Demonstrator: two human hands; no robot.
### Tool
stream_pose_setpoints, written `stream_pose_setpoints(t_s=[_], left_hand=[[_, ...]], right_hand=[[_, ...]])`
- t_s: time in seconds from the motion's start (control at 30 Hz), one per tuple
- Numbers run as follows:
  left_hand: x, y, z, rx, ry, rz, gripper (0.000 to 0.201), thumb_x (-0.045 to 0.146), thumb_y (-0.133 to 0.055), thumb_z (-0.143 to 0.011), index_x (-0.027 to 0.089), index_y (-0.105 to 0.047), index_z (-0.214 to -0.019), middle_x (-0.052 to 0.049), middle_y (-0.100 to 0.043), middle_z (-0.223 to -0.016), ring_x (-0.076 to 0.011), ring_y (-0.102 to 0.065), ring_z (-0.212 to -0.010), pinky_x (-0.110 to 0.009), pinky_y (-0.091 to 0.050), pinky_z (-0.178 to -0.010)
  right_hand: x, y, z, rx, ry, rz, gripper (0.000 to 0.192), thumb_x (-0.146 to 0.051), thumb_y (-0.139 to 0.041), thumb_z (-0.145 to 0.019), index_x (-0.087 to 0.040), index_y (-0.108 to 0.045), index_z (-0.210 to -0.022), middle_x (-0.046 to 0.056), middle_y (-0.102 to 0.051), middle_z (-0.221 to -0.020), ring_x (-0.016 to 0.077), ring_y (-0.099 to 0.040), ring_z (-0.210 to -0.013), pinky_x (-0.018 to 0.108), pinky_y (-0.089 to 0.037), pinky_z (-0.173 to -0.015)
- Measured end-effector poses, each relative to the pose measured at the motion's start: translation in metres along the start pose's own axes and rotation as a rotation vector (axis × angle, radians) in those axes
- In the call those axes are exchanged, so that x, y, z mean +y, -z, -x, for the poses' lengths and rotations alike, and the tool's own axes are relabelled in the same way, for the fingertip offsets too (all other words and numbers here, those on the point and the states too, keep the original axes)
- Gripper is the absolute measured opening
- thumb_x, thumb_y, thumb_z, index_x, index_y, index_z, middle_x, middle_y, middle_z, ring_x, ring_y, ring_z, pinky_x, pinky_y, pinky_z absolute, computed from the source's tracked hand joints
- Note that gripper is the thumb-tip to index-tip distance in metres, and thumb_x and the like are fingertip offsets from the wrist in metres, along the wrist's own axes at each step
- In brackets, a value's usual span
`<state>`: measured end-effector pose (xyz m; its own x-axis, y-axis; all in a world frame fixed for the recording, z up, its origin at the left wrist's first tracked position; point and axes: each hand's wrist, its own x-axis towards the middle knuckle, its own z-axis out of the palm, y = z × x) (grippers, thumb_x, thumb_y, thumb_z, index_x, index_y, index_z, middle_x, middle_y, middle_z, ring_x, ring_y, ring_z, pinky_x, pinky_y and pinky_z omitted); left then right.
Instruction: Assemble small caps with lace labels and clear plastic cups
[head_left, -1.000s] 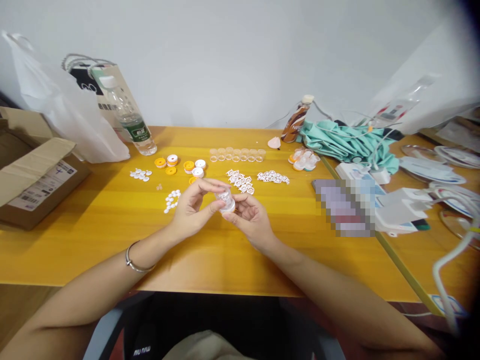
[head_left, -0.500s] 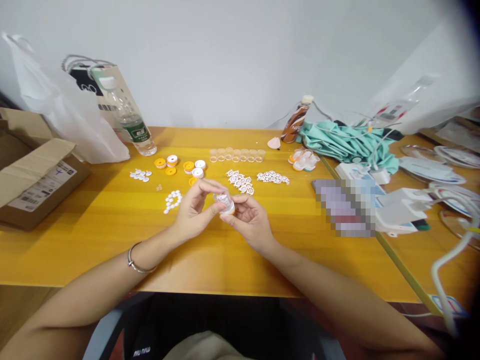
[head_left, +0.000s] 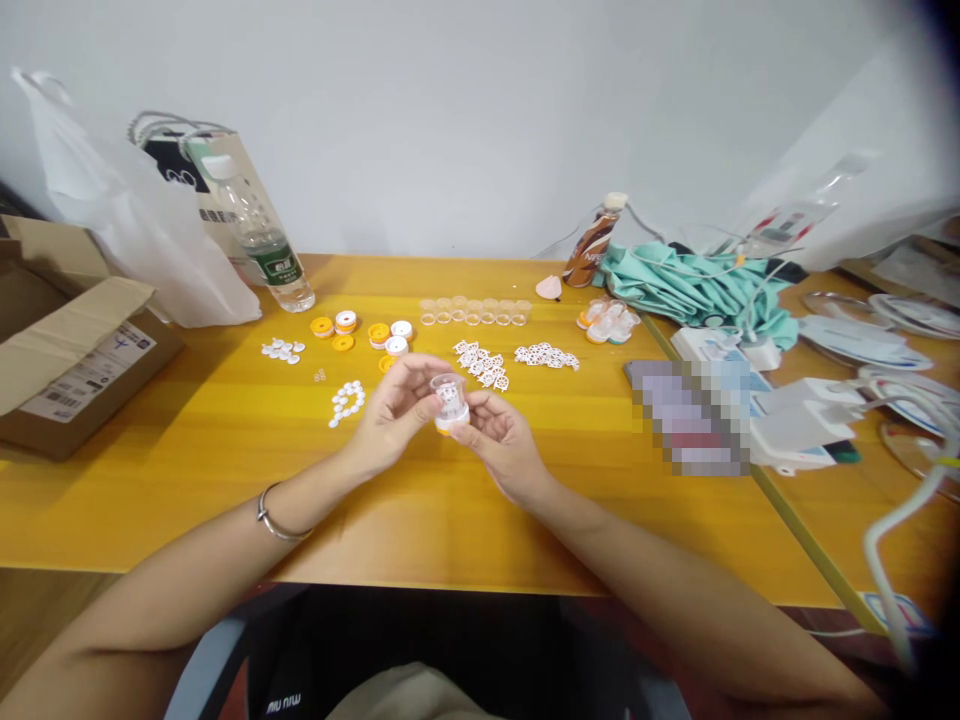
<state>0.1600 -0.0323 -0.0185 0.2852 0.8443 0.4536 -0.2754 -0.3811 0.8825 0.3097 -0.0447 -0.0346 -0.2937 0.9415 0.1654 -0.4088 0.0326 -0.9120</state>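
Clear plastic cup [head_left: 448, 397] on its orange base, pinched above the table's [head_left: 225, 470] centre between left hand [head_left: 395, 415] and right hand [head_left: 501, 440], might slip sideways into white pieces [head_left: 481, 363] at 1 o'clock.

A small cup [head_left: 448, 392] of clear, glossy plastic with a white and orange plastic base is pinched between the fingers [head_left: 424, 409] of the left hand [head_left: 391, 415] and the right hand [head_left: 501, 440]. A thin, polished metal bangle [head_left: 271, 520] is worn on the left wrist. The desk [head_left: 210, 470] is seen to be smooth yellow wood with a soft sheen. At 11 o'clock from the cup, glossy orange and white plastic caps [head_left: 365, 331] are laid; at 12 o'clock, a row of clear plastic cups [head_left: 474, 310]. Matt brown cardboard forms the box [head_left: 71, 340] at 9 o'clock. A clear plastic bottle [head_left: 259, 240] is stood at 10 o'clock, and crumpled teal cloth [head_left: 694, 285] is heaped at 2 o'clock.
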Motion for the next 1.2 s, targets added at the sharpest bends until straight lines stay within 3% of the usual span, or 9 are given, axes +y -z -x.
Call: stream_pose_setpoints(t_s=[0.17, 0.27, 0.33, 0.6, 0.77, 0.9, 0.97, 1.1, 1.2], left_hand=[[-0.002, 0.005, -0.001, 0.014, 0.052, 0.024, 0.042, 0.041, -0.063, -0.079, 0.024, -0.051, -0.116, -0.009, -0.057, -0.111, -0.0196, -0.057, -0.102, -0.031, -0.048, -0.084], [-0.002, 0.005, -0.003, 0.023, 0.078, 0.051, 0.039, 0.037, -0.062, -0.081, 0.025, -0.048, -0.115, -0.006, -0.062, -0.101, -0.0178, -0.060, -0.093, -0.030, -0.049, -0.078], [-0.002, 0.004, -0.003, 0.003, 0.129, 0.106, 0.037, 0.041, -0.053, -0.086, 0.025, -0.046, -0.118, -0.008, -0.062, -0.104, -0.0199, -0.060, -0.096, -0.035, -0.048, -0.081], [-0.009, 0.002, -0.001, 0.103, 0.227, 0.175, 0.035, 0.033, -0.058, -0.083, 0.023, -0.046, -0.115, -0.007, -0.061, -0.105, -0.0176, -0.058, -0.098, -0.032, -0.046, -0.082], [-0.011, 0.000, -0.001, 0.187, 0.266, 0.160, 0.033, 0.031, -0.069, -0.075, 0.021, -0.052, -0.102, -0.003, -0.064, -0.095, -0.0143, -0.060, -0.087, -0.027, -0.047, -0.077], [-0.009, -0.001, -0.002, 0.180, 0.327, 0.243, 0.035, 0.037, -0.065, -0.078, 0.021, -0.054, -0.106, -0.006, -0.062, -0.109, -0.0166, -0.059, -0.094, -0.029, -0.047, -0.077], [-0.008, -0.001, -0.002, 0.217, 0.330, 0.203, 0.030, 0.033, -0.069, -0.075, 0.019, -0.058, -0.099, -0.004, -0.063, -0.102, -0.0157, -0.059, -0.091, -0.027, -0.046, -0.077], [-0.006, 0.000, -0.004, 0.104, 0.426, 0.247, 0.035, 0.041, -0.062, -0.079, 0.014, -0.063, -0.101, -0.009, -0.065, -0.098, -0.0189, -0.058, -0.091, -0.029, -0.044, -0.078], [-0.006, 0.000, -0.005, 0.161, 0.393, 0.262, 0.037, 0.042, -0.070, -0.073, 0.016, -0.064, -0.099, -0.006, -0.065, -0.095, -0.0173, -0.057, -0.087, -0.026, -0.043, -0.074]], right_hand=[[0.001, 0.000, 0.000, 0.014, -0.029, -0.010, 0.028, -0.033, -0.079, -0.062, -0.024, -0.061, -0.081, -0.003, -0.066, -0.079, 0.0119, -0.061, -0.074, 0.028, -0.053, -0.078], [0.001, -0.001, 0.000, -0.001, -0.080, -0.062, 0.027, -0.035, -0.078, -0.062, -0.023, -0.062, -0.081, -0.002, -0.065, -0.080, 0.0116, -0.061, -0.073, 0.028, -0.054, -0.077], [0.000, -0.001, 0.000, 0.001, -0.109, -0.090, 0.026, -0.036, -0.077, -0.064, -0.023, -0.063, -0.081, -0.001, -0.065, -0.081, 0.0114, -0.061, -0.072, 0.027, -0.054, -0.076], [0.002, -0.001, -0.001, 0.023, -0.151, -0.163, 0.024, -0.032, -0.077, -0.064, -0.021, -0.062, -0.078, -0.003, -0.064, -0.080, 0.0095, -0.061, -0.071, 0.025, -0.054, -0.074], [0.002, -0.001, -0.002, 0.043, -0.158, -0.170, 0.024, -0.031, -0.078, -0.064, -0.021, -0.062, -0.078, -0.002, -0.064, -0.080, 0.0102, -0.060, -0.071, 0.028, -0.053, -0.077], [0.001, -0.001, -0.002, 0.056, -0.154, -0.177, 0.023, -0.031, -0.077, -0.064, -0.021, -0.063, -0.078, -0.002, -0.065, -0.079, 0.0101, -0.060, -0.072, 0.027, -0.052, -0.077], [0.001, -0.001, -0.002, 0.068, -0.151, -0.177, 0.024, -0.030, -0.078, -0.062, -0.021, -0.063, -0.078, -0.002, -0.065, -0.080, 0.0098, -0.060, -0.072, 0.026, -0.051, -0.076], [0.002, -0.002, -0.002, 0.088, -0.146, -0.168, 0.022, -0.031, -0.077, -0.064, -0.021, -0.063, -0.078, -0.002, -0.065, -0.080, 0.0099, -0.059, -0.072, 0.027, -0.050, -0.078], [0.003, -0.002, -0.001, 0.107, -0.135, -0.143, 0.023, -0.029, -0.077, -0.063, -0.021, -0.064, -0.080, -0.002, -0.066, -0.081, 0.0105, -0.059, -0.073, 0.027, -0.050, -0.078]])
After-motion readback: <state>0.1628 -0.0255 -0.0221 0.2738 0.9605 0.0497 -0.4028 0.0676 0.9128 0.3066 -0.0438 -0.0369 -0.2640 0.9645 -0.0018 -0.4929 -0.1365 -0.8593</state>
